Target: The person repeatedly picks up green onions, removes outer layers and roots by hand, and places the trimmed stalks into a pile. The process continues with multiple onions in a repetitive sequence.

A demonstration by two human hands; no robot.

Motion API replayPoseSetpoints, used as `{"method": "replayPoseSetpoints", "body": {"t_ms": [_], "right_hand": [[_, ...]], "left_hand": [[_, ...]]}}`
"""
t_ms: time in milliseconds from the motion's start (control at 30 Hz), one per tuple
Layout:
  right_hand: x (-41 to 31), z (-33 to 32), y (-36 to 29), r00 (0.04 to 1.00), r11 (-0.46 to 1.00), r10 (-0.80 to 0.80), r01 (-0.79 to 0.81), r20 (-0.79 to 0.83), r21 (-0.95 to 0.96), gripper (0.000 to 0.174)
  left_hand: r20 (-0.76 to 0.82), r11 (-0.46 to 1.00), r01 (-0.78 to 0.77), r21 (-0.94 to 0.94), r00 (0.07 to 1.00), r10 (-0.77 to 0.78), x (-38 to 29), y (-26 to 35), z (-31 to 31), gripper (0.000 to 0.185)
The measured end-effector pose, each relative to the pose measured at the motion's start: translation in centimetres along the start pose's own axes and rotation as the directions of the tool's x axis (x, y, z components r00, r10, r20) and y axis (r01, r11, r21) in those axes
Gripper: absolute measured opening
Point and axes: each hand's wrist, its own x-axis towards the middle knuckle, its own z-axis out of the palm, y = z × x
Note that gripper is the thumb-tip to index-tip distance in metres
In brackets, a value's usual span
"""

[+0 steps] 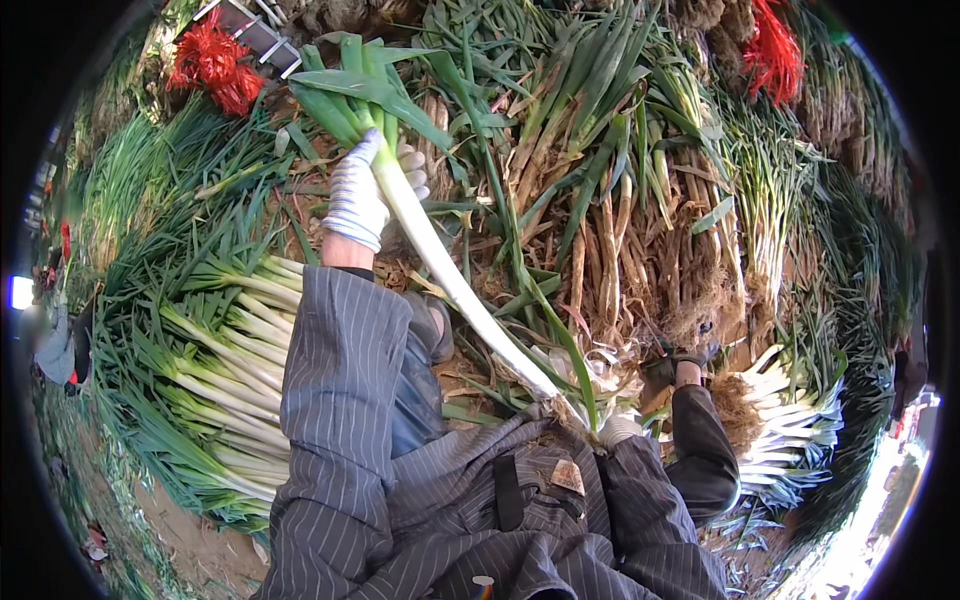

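My left hand (pixel 375 184), in a white knitted glove with grey-blue bands, is closed around a long green onion (pixel 457 274) just below its green leaves. Its bare white shaft slants down to the right, and the root end (pixel 559 409) rests by my lap. At that end is my right hand (pixel 619 429), also gloved and partly hidden by the sleeve. It is closed on the lower end of a long green outer leaf (pixel 555 322), which hangs apart from the white shaft. Pale peeled skins (pixel 600 367) lie just beyond this hand.
Cleaned green onions (pixel 232 367) are piled at my left, more (pixel 787 420) at my right. Unpeeled ones with dry brown skins (pixel 622 247) lie ahead. Red plastic ties (pixel 217 64) hang near a metal frame (pixel 251 34). Another person (pixel 56 345) is at the far left.
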Motion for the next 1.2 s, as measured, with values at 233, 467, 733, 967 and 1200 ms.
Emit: {"method": "replayPoseSetpoints", "body": {"t_ms": [233,467,733,967,1200], "right_hand": [[-6.9,-12.2,-7.2,0.762,0.212,-0.548,0.527,-0.347,0.823,0.072],[-11.7,-14.3,-17.6,0.81,-0.047,-0.504,0.32,-0.3,0.946,0.024],[-17.9,-14.7,-19.0,0.735,-0.132,-0.555,0.383,-0.389,0.914,0.043],[-22.4,-10.0,-13.9,0.817,-0.174,-0.479,0.268,-0.319,0.948,0.039],[-24.2,-2.5,-5.1,0.951,-0.004,-0.28,0.135,-0.131,0.991,0.047]], "left_hand": [[-0.051,0.998,-0.035,-0.055,0.998,0.032,0.3,-0.3,-0.1,0.052],[0.181,0.992,-0.008,-0.13,0.983,0.032,-1.4,-3.2,2.3,0.032],[0.037,0.983,0.02,-0.184,0.999,-0.013,-1.9,-3.0,2.8,0.025],[-0.011,0.975,0.034,-0.221,0.999,-0.038,-1.0,-3.9,3.5,0.025],[-0.081,0.926,-0.226,-0.302,0.974,0.211,-0.6,2.3,-1.6,0.024]]}}
